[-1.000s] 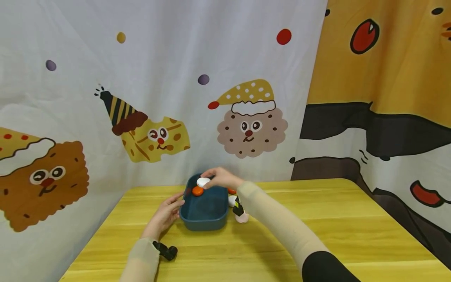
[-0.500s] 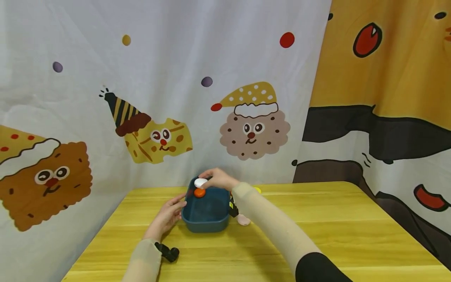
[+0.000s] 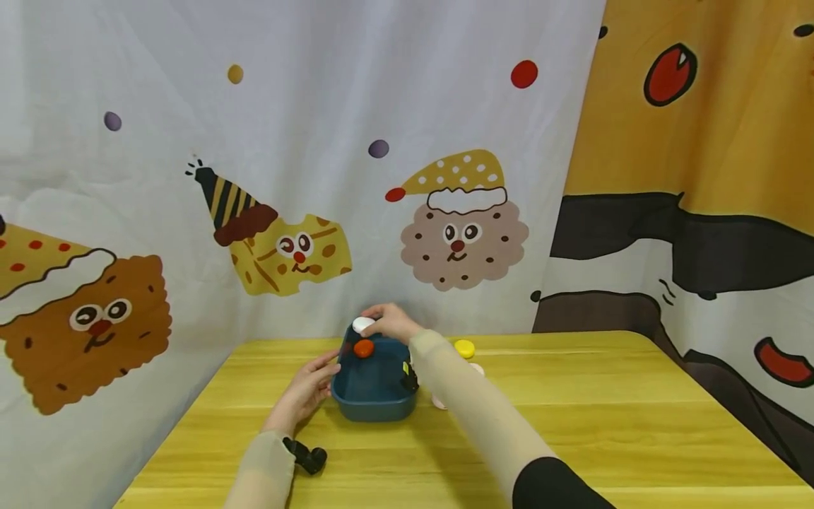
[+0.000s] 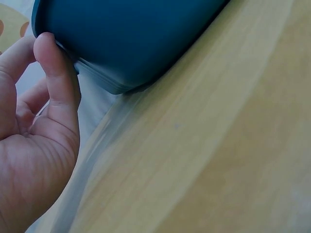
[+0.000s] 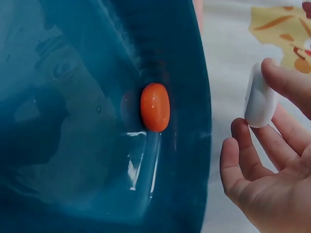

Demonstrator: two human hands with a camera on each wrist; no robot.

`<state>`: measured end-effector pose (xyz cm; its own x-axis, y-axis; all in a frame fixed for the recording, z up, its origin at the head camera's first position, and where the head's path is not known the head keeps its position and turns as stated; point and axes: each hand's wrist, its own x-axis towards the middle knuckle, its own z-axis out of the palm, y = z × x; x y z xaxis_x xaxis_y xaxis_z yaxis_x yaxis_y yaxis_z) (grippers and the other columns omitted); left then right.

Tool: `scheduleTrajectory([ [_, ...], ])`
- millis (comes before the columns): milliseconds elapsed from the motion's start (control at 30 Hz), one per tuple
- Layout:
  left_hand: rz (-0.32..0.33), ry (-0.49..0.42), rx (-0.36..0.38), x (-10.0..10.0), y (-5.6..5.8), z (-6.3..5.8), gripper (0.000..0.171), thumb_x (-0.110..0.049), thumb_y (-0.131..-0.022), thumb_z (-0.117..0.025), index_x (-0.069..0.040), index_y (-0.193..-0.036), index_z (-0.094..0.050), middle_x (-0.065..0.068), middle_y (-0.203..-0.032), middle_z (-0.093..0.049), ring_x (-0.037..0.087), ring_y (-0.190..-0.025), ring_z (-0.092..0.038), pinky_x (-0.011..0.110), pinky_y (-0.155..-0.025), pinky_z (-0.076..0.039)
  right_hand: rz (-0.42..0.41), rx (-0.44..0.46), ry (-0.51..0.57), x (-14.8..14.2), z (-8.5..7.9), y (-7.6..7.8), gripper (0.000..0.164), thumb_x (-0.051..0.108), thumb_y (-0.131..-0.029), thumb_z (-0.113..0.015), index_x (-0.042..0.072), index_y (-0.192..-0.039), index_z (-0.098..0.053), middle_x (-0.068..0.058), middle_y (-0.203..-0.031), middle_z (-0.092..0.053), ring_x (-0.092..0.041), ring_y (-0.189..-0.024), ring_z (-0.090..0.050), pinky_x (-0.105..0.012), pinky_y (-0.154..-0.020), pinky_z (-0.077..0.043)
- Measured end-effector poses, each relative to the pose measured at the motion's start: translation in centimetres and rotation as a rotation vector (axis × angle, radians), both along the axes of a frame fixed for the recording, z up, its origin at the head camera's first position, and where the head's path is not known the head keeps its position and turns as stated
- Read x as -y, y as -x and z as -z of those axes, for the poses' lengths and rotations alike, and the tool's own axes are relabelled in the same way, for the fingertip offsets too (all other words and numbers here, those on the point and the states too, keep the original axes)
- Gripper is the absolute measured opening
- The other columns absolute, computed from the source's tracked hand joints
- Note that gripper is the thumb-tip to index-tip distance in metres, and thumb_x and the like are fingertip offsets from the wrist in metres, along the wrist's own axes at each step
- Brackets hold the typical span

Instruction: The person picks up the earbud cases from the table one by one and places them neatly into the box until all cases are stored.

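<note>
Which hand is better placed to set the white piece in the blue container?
Likely the right hand: it pinches the white piece near the far end of the blue container. The left hand only touches the container's side.

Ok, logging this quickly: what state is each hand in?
Left hand: touching the blue container; whether it grips can't be told.
Right hand: holding the white piece.

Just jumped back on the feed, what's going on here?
A person's right hand pinches a white rounded piece at the far end of a blue bin, while the left hand rests against the bin's left side. An orange piece lies inside the bin; a yellow piece sits on the table to its right.
</note>
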<state>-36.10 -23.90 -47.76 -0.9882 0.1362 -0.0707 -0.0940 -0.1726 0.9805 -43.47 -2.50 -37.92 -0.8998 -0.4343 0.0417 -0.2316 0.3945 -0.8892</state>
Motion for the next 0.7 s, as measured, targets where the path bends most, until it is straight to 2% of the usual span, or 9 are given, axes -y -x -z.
scheduleTrajectory([
  [267, -0.007, 0.011, 0.005, -0.1, 0.1, 0.0, 0.059, -0.015, -0.095, -0.063, -0.007, -0.149, -0.039, 0.006, -0.101, -0.055, 0.008, -0.055, -0.051, 0.019, -0.053, -0.046, 0.039, 0.021, 0.043, 0.0, 0.8, 0.3, 0.046, 0.004, -0.082, -0.076, 0.003, -0.126, -0.063, -0.013, -0.128, -0.06, -0.026, -0.106, -0.058, -0.05, -0.095, -0.045],
  [567, -0.019, 0.009, 0.012, -0.2, 0.2, -0.2, 0.056, -0.014, -0.096, -0.062, -0.008, -0.148, -0.041, 0.005, -0.101, -0.055, 0.008, -0.055, -0.05, 0.018, -0.052, -0.046, 0.053, 0.027, 0.053, 0.6, 1.9, 0.8, 0.046, 0.0, -0.081, -0.076, 0.002, -0.125, -0.064, -0.013, -0.127, -0.06, -0.027, -0.108, -0.058, -0.044, -0.095, -0.046],
  [700, -0.027, 0.019, 0.015, -0.2, 0.1, -0.2, 0.057, -0.015, -0.095, -0.062, -0.008, -0.148, -0.041, 0.004, -0.102, -0.056, 0.008, -0.056, -0.051, 0.018, -0.052, -0.046, 0.058, 0.027, 0.02, 0.9, 2.2, 0.7, 0.044, 0.001, -0.081, -0.076, 0.004, -0.124, -0.065, -0.011, -0.126, -0.061, -0.025, -0.109, -0.058, -0.04, -0.094, -0.047],
])
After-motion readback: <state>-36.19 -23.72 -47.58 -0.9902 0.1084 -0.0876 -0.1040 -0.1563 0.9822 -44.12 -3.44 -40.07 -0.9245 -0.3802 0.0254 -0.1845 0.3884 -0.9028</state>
